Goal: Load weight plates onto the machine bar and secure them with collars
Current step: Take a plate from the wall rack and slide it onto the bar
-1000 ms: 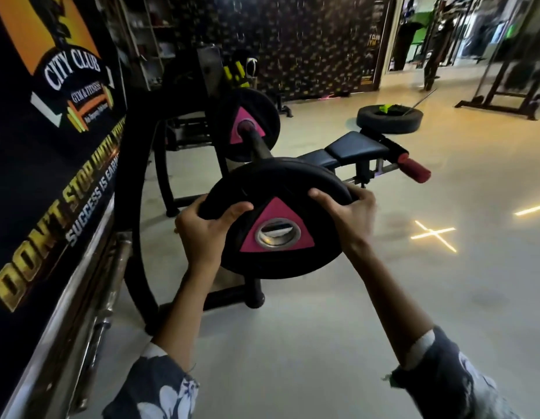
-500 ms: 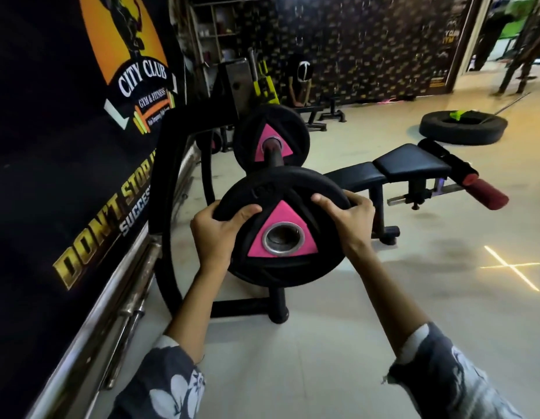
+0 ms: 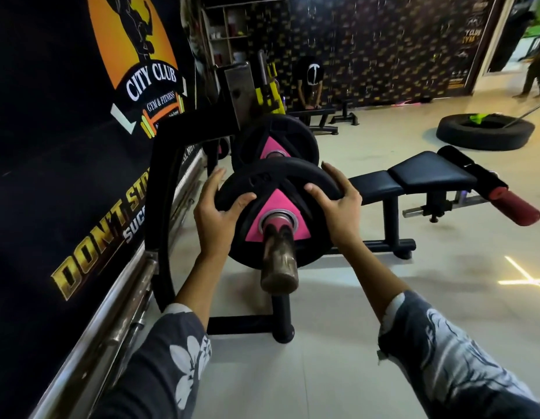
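Note:
A black weight plate (image 3: 271,176) with a pink triangle around its hole sits threaded on the machine bar (image 3: 277,261), whose worn metal end sticks out toward me through the hole. My left hand (image 3: 215,216) grips the plate's left rim and my right hand (image 3: 338,204) grips its right rim. Farther along the bar stands a second black plate (image 3: 292,134) with the same pink triangle, a gap apart from the one I hold. No collar is in view.
The machine's black curved frame (image 3: 160,207) and a steel rail (image 3: 111,322) run along the banner wall on the left. A padded bench (image 3: 413,176) with a red roller (image 3: 516,207) stands to the right, a tyre (image 3: 483,134) beyond it. A person (image 3: 311,83) is at the back.
The plate was held free in front of the bar's end; it has now slid onto the bar, whose end pokes through the hole. Both hands kept their grip.

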`<state>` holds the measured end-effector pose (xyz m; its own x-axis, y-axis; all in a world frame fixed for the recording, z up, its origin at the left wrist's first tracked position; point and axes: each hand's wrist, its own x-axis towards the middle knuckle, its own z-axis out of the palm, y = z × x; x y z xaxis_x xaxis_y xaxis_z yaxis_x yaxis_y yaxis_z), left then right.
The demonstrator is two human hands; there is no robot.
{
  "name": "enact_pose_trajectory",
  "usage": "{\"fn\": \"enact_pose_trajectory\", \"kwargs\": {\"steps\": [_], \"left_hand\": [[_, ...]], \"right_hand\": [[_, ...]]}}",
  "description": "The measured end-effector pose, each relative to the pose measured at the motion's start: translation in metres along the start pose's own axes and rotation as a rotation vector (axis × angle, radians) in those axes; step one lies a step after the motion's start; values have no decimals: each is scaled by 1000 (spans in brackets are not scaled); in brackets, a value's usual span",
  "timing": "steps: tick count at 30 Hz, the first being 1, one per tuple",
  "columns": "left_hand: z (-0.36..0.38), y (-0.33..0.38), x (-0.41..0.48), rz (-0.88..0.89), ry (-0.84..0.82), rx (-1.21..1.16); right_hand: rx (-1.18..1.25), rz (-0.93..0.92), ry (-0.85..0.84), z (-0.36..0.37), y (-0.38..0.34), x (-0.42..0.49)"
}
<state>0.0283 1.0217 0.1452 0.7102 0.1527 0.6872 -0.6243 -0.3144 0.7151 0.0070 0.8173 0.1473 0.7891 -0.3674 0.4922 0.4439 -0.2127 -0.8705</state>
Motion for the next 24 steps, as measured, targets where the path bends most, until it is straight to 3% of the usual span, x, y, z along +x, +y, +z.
{"fn": "enact_pose_trajectory", "kwargs": {"steps": [13, 19, 24], "left_hand": [[84, -112, 134, 6, -58, -53], [97, -134, 147, 106, 28, -1], [94, -121, 141, 97, 51, 21]], "right_hand": [[-69, -68, 60, 60, 83, 155], [-163, -193, 184, 71, 100, 169], [-213, -193, 152, 66, 91, 166]]}}
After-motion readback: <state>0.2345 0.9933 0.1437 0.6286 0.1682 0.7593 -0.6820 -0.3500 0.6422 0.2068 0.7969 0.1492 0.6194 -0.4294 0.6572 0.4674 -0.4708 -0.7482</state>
